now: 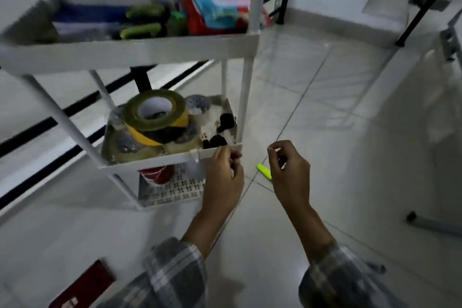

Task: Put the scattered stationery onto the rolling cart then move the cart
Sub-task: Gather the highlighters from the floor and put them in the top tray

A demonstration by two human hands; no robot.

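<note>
Left grip (pixel 226 170) pinched at the front lip of the middle shelf (pixel 175 157), fingers curled together, maybe on something small, too blurred to tell. Right grip (pixel 287 172) hung beside it over the floor (pixel 325 132), thumb and forefinger pressed tip to tip, nothing seen between them. Both close at the cart's near corner, likely for dropping small pieces in.

Largest first: white cart (pixel 130 54) stood on the tiles, three tiers. Top tier loaded with packets (pixel 220 0) and green pens (pixel 142 29), blurred. Middle shelf crowded with tape rolls (pixel 156 116) stacked at the left and black clips (pixel 226 120) loose at the right, heavy things kept inward, it seemed. Bottom tier held a red tub (pixel 156 174).

Left on the floor: a red booklet (pixel 85 285) near the sleeve, and a yellow-green highlighter (pixel 264 171) between the two grips, just past the cart. Loading judged unfinished; cart not yet ready to move.
</note>
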